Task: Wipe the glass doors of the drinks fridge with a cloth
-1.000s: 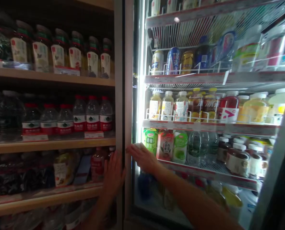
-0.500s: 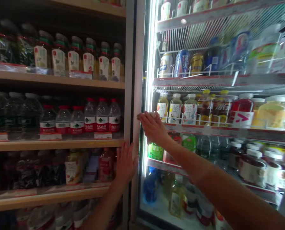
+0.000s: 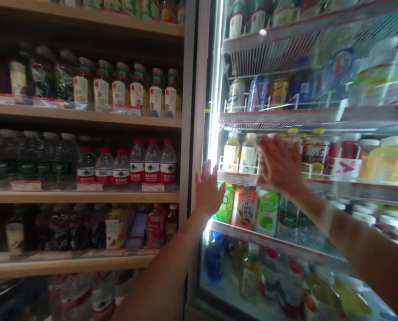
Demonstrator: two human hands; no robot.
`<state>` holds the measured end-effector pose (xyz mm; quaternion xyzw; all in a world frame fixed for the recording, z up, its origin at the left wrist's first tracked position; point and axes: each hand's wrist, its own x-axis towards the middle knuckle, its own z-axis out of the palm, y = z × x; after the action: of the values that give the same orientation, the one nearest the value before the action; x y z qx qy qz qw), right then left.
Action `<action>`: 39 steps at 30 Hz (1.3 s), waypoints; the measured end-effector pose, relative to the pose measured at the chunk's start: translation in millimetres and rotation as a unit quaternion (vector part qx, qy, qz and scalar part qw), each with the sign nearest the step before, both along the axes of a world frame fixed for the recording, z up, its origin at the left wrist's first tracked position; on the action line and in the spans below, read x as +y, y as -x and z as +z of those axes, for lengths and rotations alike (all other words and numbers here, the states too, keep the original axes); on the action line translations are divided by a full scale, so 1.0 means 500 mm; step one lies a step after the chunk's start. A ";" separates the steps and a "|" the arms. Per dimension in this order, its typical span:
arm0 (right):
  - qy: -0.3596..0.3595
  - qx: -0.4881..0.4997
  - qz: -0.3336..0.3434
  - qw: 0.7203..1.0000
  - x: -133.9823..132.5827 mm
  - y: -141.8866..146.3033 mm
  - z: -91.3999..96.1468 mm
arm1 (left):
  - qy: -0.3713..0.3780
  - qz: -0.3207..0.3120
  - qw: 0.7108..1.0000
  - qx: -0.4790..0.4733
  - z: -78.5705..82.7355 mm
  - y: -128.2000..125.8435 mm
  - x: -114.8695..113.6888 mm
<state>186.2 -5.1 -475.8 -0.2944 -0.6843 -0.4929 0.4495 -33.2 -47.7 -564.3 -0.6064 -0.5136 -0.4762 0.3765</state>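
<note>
View: head, looking at a lit drinks cooler.
Left hand [image 3: 208,189]: open, fingers spread, grasping nothing; raised from beside the wooden shelf [image 3: 85,196] to the cooler's glass door [image 3: 204,111].
Right hand [image 3: 279,162]: open, palm forward, empty; shifted rightward across the glass. I can't tell if it touches.
Nearest: bottled tea [image 3: 249,154] behind the right hand; green-labelled bottle [image 3: 225,205] just beside the left.

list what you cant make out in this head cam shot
Head view: the right hand hides the bottles behind it on the cooler rack.
Head view: a pixelated patch blurs an item on the wooden shelf.
Head view: the bottom edge cuts off the plastic bottles on the lowest shelf.
</note>
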 end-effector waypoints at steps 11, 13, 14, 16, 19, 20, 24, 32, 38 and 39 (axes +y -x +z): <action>0.010 0.045 -0.043 0.998 -0.003 -0.198 -0.031 | -0.066 -0.047 0.996 0.025 0.089 -0.178 0.061; 0.015 0.159 -0.090 0.983 -0.005 -0.275 -0.017 | -0.077 -0.049 0.996 0.011 0.105 -0.193 0.072; 0.008 0.214 -0.109 0.971 -0.008 -0.306 -0.014 | -0.081 -0.049 0.996 0.002 0.110 -0.197 0.078; -0.016 0.273 -0.131 0.953 -0.017 -0.338 -0.019 | -0.088 -0.048 0.995 -0.015 0.115 -0.202 0.087; -0.032 0.192 -0.129 0.972 -0.022 -0.320 -0.045 | -0.094 -0.048 0.994 -0.026 0.116 -0.202 0.094; -0.030 0.135 -0.126 0.982 -0.020 -0.312 -0.052 | -0.094 -0.049 0.994 -0.025 0.116 -0.201 0.093; -0.013 0.114 -0.124 0.986 -0.014 -0.353 -0.050 | -0.092 -0.053 0.994 -0.006 0.120 -0.197 0.086; -0.015 0.204 -0.093 0.974 -0.012 -0.342 -0.051 | -0.103 -0.060 0.993 -0.007 0.119 -0.197 0.090; -0.002 0.047 -0.071 0.996 -0.016 -0.337 -0.055 | -0.110 -0.044 0.993 -0.003 0.118 -0.200 0.087; -0.001 0.114 -0.086 0.990 -0.017 -0.366 -0.040 | -0.114 -0.042 0.993 -0.003 0.117 -0.201 0.088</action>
<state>369.4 -13.4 -495.6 -0.4065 -0.6000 -0.4936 0.4808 67.5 -3.9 -505.8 -0.5791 -0.4316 -0.5486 0.4212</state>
